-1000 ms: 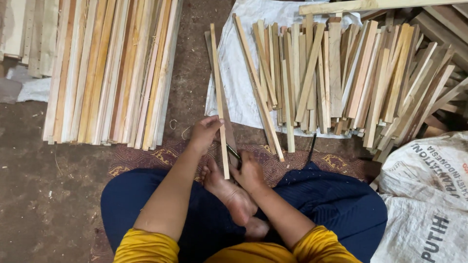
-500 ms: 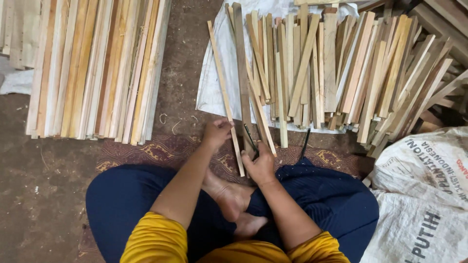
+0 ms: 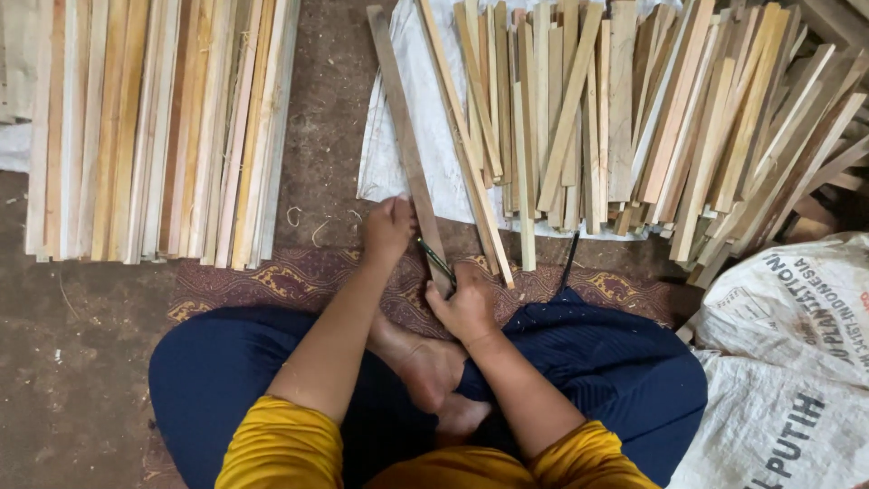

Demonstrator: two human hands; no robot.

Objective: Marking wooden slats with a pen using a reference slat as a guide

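Wooden slat (image 3: 405,136) gripped in left hand (image 3: 387,228) — dark blade (image 3: 436,260) clenched in right hand (image 3: 466,306); loose slats (image 3: 634,118) heaped on white sack (image 3: 407,118).

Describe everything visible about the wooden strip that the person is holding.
The wooden strip is long, thin, flat and greyish-brown, darker than the pale strips around it. It slants from the sack cloth down to the patterned mat. The left hand grips its middle; the right hand holds its lower end, where a thin dark tool lies against it.
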